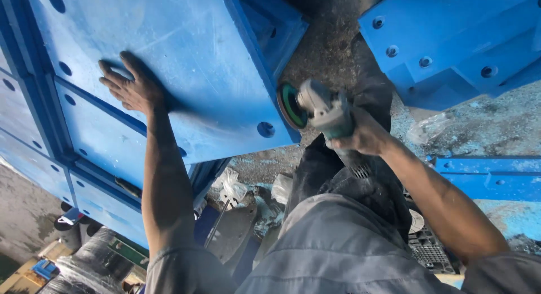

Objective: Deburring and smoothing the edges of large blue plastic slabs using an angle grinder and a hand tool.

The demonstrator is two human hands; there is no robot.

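My left hand point(131, 86) lies flat, fingers spread, on a large blue plastic panel point(197, 63) with round holes along its rim. My right hand point(363, 137) grips a grey angle grinder point(327, 111). The grinder's disc point(291, 106), with a green centre, sits against the panel's right edge near a corner hole point(265, 129). My dark trouser leg point(349, 181) and grey shirt fill the lower middle.
More blue panels are stacked at the left point(34, 136), upper right point(451, 40) and right point(490, 178). The gritty floor point(327, 46) carries blue dust. Plastic wrap, scraps and a black grid lie below near my legs.
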